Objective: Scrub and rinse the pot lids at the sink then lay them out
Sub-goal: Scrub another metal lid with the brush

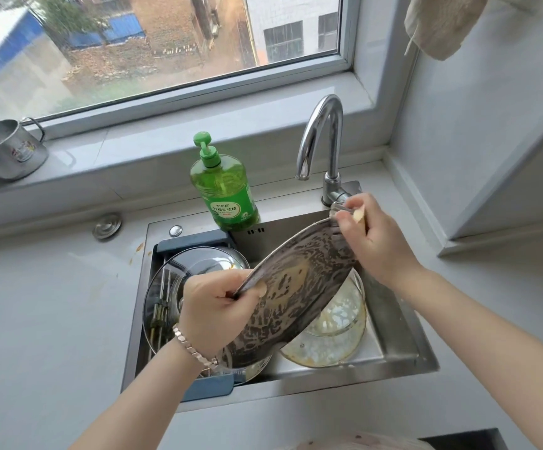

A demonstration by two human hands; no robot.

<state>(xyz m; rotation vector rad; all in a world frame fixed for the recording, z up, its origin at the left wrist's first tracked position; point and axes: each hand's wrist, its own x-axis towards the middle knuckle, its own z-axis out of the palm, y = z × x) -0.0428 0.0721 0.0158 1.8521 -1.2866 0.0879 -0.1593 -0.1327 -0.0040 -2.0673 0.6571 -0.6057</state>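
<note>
Over the steel sink (403,355), the left hand (213,311) clamps the near-left rim of a round, soapy metal pot lid (296,297); the right hand (372,235) pinches its far edge (scrubber unclear). Suds could make it slip onto the glass lid (331,339) below.

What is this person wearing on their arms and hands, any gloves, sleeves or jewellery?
No gloves and no sleeves in view: both forearms are bare. The left hand has a bracelet of small, pale pinkish angular links round the wrist. The right hand shows no ring, watch or band.
</note>
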